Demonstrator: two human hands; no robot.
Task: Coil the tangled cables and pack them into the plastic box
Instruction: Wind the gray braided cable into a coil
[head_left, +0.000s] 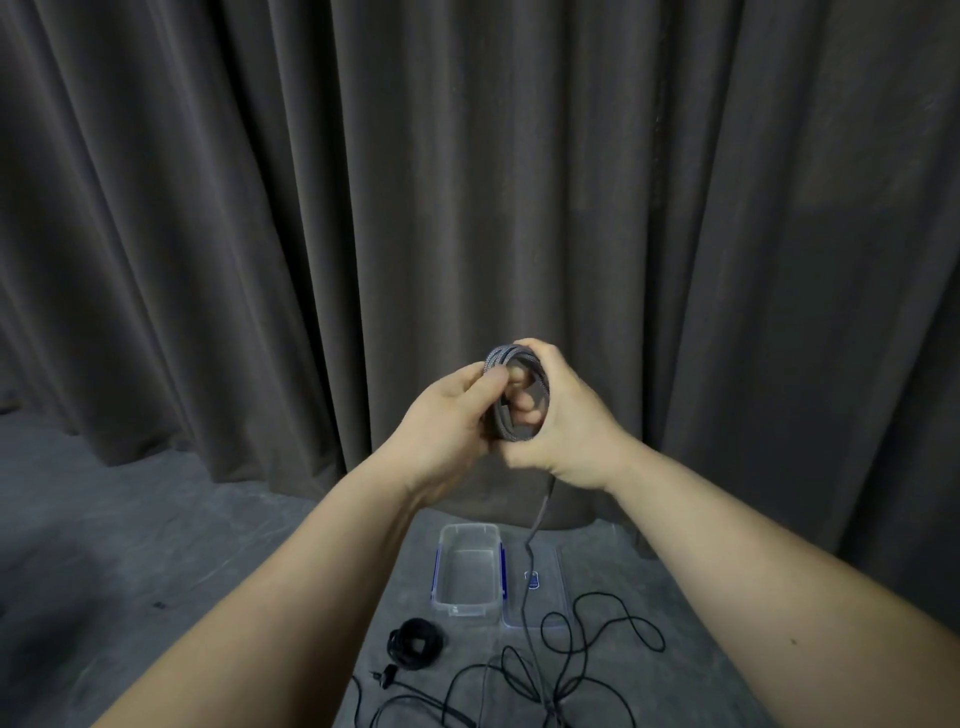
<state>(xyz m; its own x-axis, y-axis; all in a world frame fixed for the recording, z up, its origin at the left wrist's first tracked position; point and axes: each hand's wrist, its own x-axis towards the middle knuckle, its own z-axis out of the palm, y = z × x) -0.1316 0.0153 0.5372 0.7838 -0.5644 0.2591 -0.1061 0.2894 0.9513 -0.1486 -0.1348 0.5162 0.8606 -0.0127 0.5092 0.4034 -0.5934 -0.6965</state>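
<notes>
On the grey floor, at about seven o'clock from the plastic box (469, 570), lies a black cable already wound into a small coil (415, 642). The box stands open, clear with blue clips, and nothing is inside it. Above it the person holds both arms out. The left hand (447, 415) pinches a grey braided cable (511, 395) between thumb and curled fingers, at nine o'clock of the coil. The right hand (558, 415) grips the same coil, its fingers passing through the loops, at three o'clock. The loose end of this cable hangs down to the floor. Just at three o'clock of the box lies its clear lid (540, 590). At five o'clock from the box a thin black cable (597, 644) sprawls in tangled loops; maybe there is more than one, I cannot tell.
</notes>
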